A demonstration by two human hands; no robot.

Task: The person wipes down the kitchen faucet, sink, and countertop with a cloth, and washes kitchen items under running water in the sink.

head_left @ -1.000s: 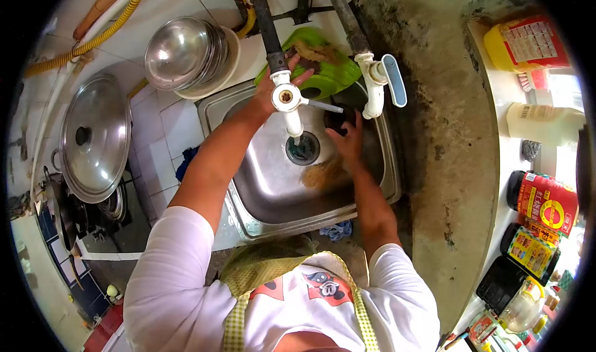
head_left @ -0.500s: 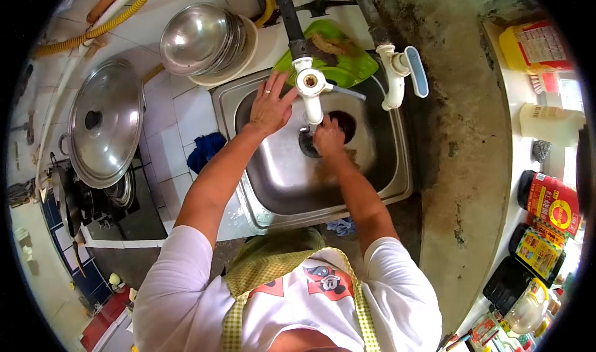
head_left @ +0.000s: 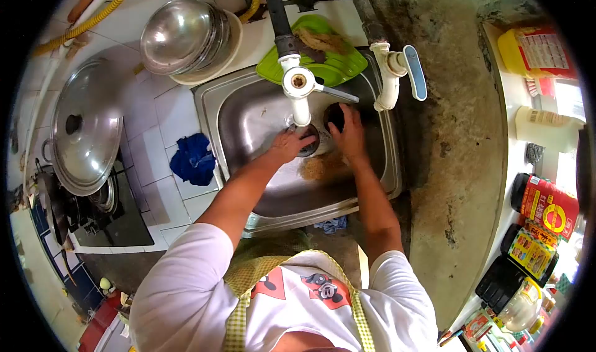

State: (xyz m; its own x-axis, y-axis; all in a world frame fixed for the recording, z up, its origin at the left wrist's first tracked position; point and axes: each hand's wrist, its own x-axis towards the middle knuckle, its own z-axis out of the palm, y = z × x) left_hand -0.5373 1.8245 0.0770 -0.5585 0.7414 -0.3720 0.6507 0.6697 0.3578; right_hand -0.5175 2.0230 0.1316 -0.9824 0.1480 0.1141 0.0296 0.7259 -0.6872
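Note:
My left hand [head_left: 288, 146] reaches to the drain [head_left: 310, 142] of the steel sink [head_left: 251, 125], its fingers apart and its fingertips at the drain's rim. To the right of the drain, my right hand [head_left: 350, 135] has its thumb and fingers round a dark, round, cup-like piece [head_left: 334, 116], whose exact kind I cannot make out. Between my wrists a brown fibrous scrubbing pad [head_left: 323, 166] lies on the sink floor. Just above my left hand hangs the white tap [head_left: 299, 91].
A green basin [head_left: 341, 66] with brown fibre sits at the sink's back edge. Stacked metal bowls [head_left: 177, 35], a blue cloth [head_left: 193, 159] and a lidded pan [head_left: 87, 128] are on the left. A second white tap [head_left: 388, 79] stands right; bottles [head_left: 546, 125] line the far-right ledge.
My left hand has come down from the sink's back left rim to the drain. My right hand has moved right, from under the tap to the dark round piece.

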